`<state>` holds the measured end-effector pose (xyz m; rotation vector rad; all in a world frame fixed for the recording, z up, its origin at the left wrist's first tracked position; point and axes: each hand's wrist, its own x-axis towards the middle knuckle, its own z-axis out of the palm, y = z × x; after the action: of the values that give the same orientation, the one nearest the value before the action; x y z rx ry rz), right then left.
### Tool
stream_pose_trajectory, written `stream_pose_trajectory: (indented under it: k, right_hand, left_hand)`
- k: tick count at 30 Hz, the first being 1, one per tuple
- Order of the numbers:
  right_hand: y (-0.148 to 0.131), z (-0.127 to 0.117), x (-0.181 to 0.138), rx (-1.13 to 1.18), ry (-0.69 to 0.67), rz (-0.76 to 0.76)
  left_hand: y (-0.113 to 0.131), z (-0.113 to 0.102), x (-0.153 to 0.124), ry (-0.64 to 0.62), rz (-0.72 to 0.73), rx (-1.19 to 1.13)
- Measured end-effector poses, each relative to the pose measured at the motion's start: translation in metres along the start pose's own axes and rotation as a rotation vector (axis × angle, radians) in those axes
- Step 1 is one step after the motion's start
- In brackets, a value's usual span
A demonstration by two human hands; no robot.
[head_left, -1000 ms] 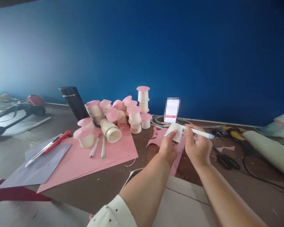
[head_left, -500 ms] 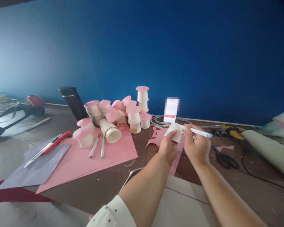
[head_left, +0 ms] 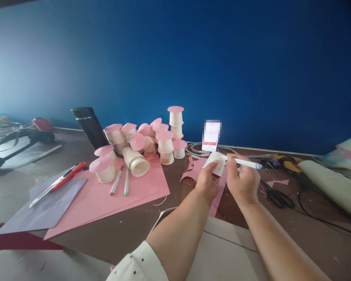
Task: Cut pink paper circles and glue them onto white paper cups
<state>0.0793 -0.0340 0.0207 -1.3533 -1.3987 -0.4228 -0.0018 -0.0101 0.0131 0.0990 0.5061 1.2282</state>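
Note:
My left hand [head_left: 207,182] is closed on a small white paper cup [head_left: 216,162], held up above the brown table [head_left: 128,230]. My right hand [head_left: 242,182] grips a white marker [head_left: 245,163] with a pale blue end, its tip lying against the cup's side. Both hands hover over pink paper scraps [head_left: 197,168]. To the left, a pile of white cups with pink paper discs on top [head_left: 146,138] stands on a large pink sheet [head_left: 111,195].
A black flask [head_left: 89,125], a red utility knife [head_left: 61,181] on a lilac sheet [head_left: 43,205], two markers [head_left: 121,181], black scissors [head_left: 276,195], cables [head_left: 312,210], a rolled sheet [head_left: 333,187] and a small blurred card [head_left: 212,134] lie around. A blue wall rises behind.
Almost nothing differs; both hands with the cup and marker have drifted very slightly left.

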Motion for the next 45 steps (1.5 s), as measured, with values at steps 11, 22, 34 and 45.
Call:
stream_pose_trajectory:
  k: [11, 22, 34, 45]
  right_hand:
    - [-0.0021, -0.0005, -0.0003, -0.018, 0.0, -0.003]
    - [-0.002, 0.0011, -0.0012, -0.057, 0.015, -0.009]
    - [0.001, -0.0006, -0.001, 0.061, 0.044, 0.144]
    - [-0.0061, -0.0018, -0.0005, 0.054, -0.007, 0.036]
  left_hand:
    - [-0.0003, -0.0012, 0.0007, -0.006, -0.005, -0.002]
    - [-0.0008, -0.0014, 0.0019, -0.001, -0.001, -0.002]
    - [0.0005, -0.0004, 0.0, 0.009, 0.028, 0.01]
    - [-0.0003, 0.0005, -0.0022, -0.036, 0.029, 0.045]
